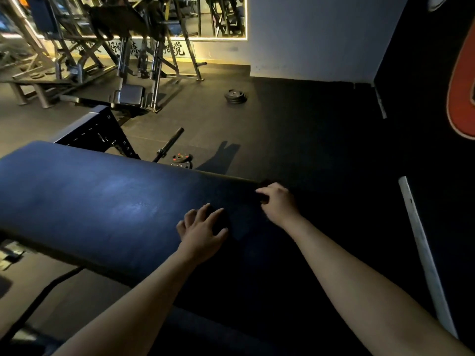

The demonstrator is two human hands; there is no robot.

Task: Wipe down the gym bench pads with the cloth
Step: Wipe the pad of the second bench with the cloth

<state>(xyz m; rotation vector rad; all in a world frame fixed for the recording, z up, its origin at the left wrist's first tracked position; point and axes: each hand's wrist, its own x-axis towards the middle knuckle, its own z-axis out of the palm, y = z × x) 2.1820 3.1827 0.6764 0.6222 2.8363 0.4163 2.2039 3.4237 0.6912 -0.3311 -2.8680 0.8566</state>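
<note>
With the left grip spread wide and flat, just right of the lit, bare stretch of the counter, presses down on the near left part of the dark cloth. Curls round nothing; likely pins the cloth there against sliding. Finds the cloth lying on the shadowed right stretch of the counter's blue pad, between the two grips, and can hardly tell it from the pad in this light. With the right grip narrowed and fingers curled, seems to pinch the cloth's far edge close by the counter's far rim. Cannot be sure of that pinch in such shadow. Probably pulls the cloth taut or straightens it against the pinned side, to get a flat wiping face before a stroke. Judging by the bare stretch at left, has much of the pad yet to cover. Further right, past the counter, shows only dark floor and a pale strip near the edge of view.
</note>
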